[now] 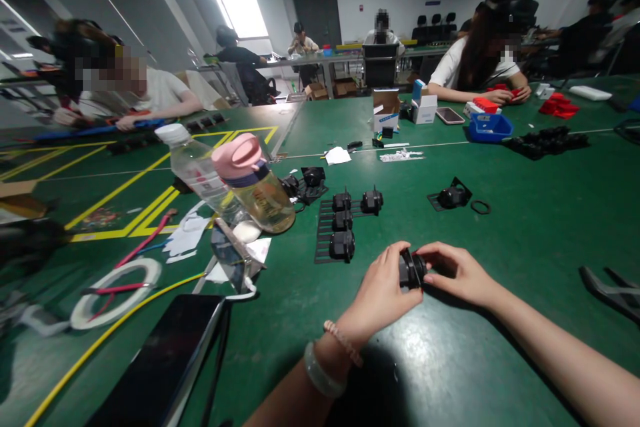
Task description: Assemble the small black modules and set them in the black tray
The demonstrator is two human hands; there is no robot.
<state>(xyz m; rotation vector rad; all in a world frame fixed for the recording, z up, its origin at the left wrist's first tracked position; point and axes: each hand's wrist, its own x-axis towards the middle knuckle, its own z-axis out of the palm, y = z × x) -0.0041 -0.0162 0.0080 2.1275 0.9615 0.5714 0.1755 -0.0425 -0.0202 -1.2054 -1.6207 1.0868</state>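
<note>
My left hand (pixel 383 293) is closed around a black plastic fitting (pixel 411 269) just above the green table. From the other side, the thumb and fingers of my right hand (pixel 461 272) pinch the end of the same fitting. Its exact kind is hard to make out, since fingers cover much of it. Beyond my hands, several similar black fittings (pixel 342 245) sit on slatted black plates. Further right lies another fitting on a black plate (pixel 453 196), with a loose black ring (pixel 481 207) beside it.
On the left stand a pink-lidded bottle (pixel 255 183) and a clear plastic bottle (pixel 193 163). Nearer are a phone-like dark slab (pixel 165 353), a white tape ring (pixel 117 293) and a yellow cable (pixel 120 330). Pliers-like handles (pixel 613 290) lie right. Co-workers sit across the table, near a blue bin (pixel 490 128).
</note>
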